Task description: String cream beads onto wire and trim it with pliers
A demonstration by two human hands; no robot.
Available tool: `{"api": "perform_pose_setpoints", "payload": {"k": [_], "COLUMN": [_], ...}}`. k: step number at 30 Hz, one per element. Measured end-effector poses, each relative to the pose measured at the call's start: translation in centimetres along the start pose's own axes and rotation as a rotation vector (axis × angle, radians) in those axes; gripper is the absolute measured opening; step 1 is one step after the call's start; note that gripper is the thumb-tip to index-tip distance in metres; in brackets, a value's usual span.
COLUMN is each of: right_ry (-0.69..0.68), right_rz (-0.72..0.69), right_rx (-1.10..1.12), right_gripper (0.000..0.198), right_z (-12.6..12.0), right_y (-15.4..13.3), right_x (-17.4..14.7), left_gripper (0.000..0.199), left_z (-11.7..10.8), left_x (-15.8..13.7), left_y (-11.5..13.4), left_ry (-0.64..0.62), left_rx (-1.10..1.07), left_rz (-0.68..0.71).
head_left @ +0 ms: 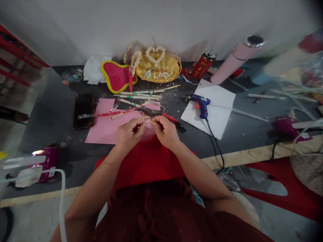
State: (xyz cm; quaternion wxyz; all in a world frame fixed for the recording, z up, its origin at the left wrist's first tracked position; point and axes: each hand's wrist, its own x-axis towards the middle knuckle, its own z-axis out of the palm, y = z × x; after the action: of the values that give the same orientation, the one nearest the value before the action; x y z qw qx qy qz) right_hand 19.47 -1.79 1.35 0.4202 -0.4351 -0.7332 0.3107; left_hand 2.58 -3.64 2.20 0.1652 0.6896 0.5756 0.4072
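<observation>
My left hand [130,131] and my right hand [165,130] meet over the near edge of a pink sheet [102,131]. Each pinches, thumb against forefinger, at a small pale stick piece [148,121] spanning the gap between them. Just beyond the fingertips lies a little pile of short pale stick pieces [143,116]. Behind my right hand rest pliers with red handles [169,117]. Paper-wrapped chopsticks [141,96] lie across the sheet's far side. A red cloth [148,161] hangs below my wrists.
A blue glue gun [201,103] lies on a white board [222,117], its cord trailing over the table edge. A phone [83,111] is at left. Behind stand a wicker basket [174,65] with heart-shaped pieces, a red can [204,64] and a pink bottle [234,62].
</observation>
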Motion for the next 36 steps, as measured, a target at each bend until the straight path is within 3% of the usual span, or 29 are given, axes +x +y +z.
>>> {"api": "perform_pose_setpoints", "payload": {"k": [5, 14, 17, 22, 31, 36], "right_ry": [-0.066, -0.045, -0.025, -0.076, -0.117, -0.075], "right_rz": [0.070, 0.011, 0.000, 0.112, 0.125, 0.139], "right_rx": [-0.192, -0.261, -0.441, -0.691, -0.738, -0.690], "right_gripper": [0.016, 0.026, 0.021, 0.012, 0.018, 0.024], "right_z": [0.1, -0.4, -1.4, -2.4, -2.7, -2.6], "right_y": [1.1, 1.3, 0.9, 0.7, 2.0, 2.2], "right_x": [0.3, 0.5, 0.5, 0.2, 0.3, 0.6], "left_gripper": [0.016, 0.016, 0.016, 0.017, 0.015, 0.016], "left_z": [-0.6, -0.3, -0.4, -0.4, -0.2, -0.3], "left_x": [0.6, 0.7, 0.7, 0.8, 0.7, 0.7], "left_y": [-0.4, -1.0, -1.1, -1.3, -1.5, -1.4], "left_ry": [0.102, 0.097, 0.102, 0.094, 0.089, 0.102], "left_rx": [-0.042, 0.008, 0.023, 0.013, -0.017, 0.000], "left_rz": [-0.122, -0.106, -0.112, -0.147, -0.143, -0.122]}}
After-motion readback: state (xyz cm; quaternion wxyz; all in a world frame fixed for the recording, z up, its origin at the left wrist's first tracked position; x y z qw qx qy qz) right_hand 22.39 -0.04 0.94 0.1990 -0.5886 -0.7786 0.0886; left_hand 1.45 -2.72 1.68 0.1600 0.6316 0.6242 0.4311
